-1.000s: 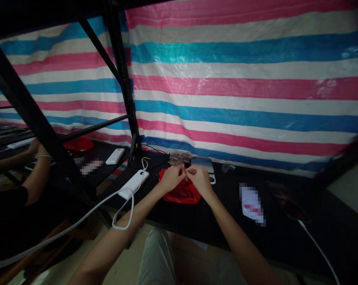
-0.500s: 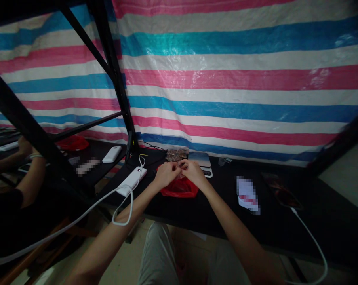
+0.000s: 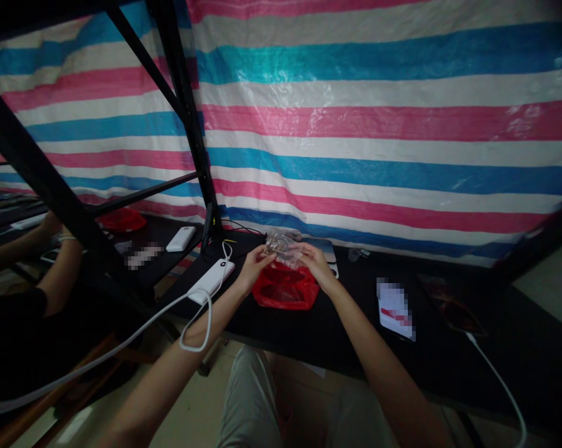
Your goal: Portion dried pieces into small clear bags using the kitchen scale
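Observation:
In the head view a small clear plastic bag (image 3: 288, 253) is stretched between my two hands, above a red plastic bag (image 3: 285, 291) that lies with its mouth open on the black table (image 3: 346, 330). My left hand (image 3: 255, 264) pinches the clear bag's left side. At its right side, my right hand (image 3: 317, 264) has its fingers closed on it. Something brownish shows at the clear bag's upper left, but I cannot tell if it lies inside or behind.
A white power bank (image 3: 211, 283) with a looped white cable (image 3: 197, 348) lies left. A tablet-like device (image 3: 322, 247) sits behind my right hand. Two phones, one lit phone (image 3: 395, 309) and one dark phone (image 3: 453, 305), lie right. A black frame post (image 3: 188, 124) stands left, beyond it a co-worker's arm (image 3: 64, 274).
My hands have moved apart, from fingertips together to holding the clear bag spread between them. More of the red bag's opening shows. The whole view has shifted slightly.

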The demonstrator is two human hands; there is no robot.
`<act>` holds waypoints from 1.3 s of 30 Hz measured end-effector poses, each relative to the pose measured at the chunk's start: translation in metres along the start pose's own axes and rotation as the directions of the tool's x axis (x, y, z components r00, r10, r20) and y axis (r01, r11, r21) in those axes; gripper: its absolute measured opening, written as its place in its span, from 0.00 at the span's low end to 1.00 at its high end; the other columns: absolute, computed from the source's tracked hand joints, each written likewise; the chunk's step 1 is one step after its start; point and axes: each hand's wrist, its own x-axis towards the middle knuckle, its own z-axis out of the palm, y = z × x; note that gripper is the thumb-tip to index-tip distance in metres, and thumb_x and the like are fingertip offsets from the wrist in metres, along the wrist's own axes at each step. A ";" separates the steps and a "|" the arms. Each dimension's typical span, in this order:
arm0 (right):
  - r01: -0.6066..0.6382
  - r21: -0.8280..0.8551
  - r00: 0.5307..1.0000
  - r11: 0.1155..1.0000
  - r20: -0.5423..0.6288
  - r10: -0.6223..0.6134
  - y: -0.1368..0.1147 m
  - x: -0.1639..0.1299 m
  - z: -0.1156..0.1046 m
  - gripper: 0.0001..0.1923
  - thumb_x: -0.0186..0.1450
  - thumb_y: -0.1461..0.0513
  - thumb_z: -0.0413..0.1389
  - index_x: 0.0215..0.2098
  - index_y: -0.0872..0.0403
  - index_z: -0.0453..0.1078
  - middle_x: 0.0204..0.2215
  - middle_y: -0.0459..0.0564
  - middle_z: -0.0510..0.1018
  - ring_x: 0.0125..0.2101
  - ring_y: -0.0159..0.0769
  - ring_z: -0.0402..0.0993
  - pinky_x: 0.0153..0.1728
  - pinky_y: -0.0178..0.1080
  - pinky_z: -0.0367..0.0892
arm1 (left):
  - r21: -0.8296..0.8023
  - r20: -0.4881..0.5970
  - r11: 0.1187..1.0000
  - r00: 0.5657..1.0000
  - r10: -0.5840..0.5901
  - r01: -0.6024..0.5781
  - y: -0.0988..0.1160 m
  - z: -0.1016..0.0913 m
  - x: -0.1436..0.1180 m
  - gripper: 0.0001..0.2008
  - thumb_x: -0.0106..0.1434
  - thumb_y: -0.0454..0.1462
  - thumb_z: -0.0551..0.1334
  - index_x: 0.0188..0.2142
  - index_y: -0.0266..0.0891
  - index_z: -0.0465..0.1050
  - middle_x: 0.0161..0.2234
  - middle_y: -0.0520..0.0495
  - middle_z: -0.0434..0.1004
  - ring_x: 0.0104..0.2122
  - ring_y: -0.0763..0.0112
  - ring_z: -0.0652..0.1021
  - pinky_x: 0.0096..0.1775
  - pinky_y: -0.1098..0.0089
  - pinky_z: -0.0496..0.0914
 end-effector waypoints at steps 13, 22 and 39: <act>0.043 -0.318 0.971 0.947 0.238 0.036 0.017 0.002 -0.017 0.21 0.53 0.61 0.57 0.46 0.52 0.68 0.45 0.51 0.74 0.39 0.37 0.73 0.42 0.43 0.67 | 0.849 0.231 0.494 0.973 -0.025 -0.189 0.017 -0.029 0.003 0.13 0.56 0.35 0.58 0.41 0.40 0.71 0.38 0.47 0.76 0.39 0.65 0.74 0.40 0.72 0.64; 0.090 -0.549 0.996 0.831 0.056 -0.071 0.038 0.004 -0.015 0.09 0.56 0.58 0.55 0.29 0.52 0.75 0.29 0.48 0.79 0.31 0.39 0.75 0.34 0.38 0.67 | 0.835 0.291 0.486 0.957 0.004 -0.256 0.006 -0.025 0.004 0.09 0.58 0.39 0.57 0.35 0.43 0.75 0.36 0.50 0.77 0.37 0.70 0.75 0.39 0.75 0.64; 0.077 -0.295 0.996 0.952 -0.024 -0.088 0.048 -0.006 -0.026 0.16 0.54 0.54 0.56 0.38 0.54 0.71 0.33 0.51 0.77 0.33 0.38 0.73 0.35 0.38 0.67 | 0.767 0.199 0.609 0.978 0.069 -0.199 -0.010 -0.013 -0.013 0.08 0.57 0.40 0.59 0.32 0.40 0.74 0.32 0.49 0.77 0.34 0.69 0.75 0.37 0.73 0.64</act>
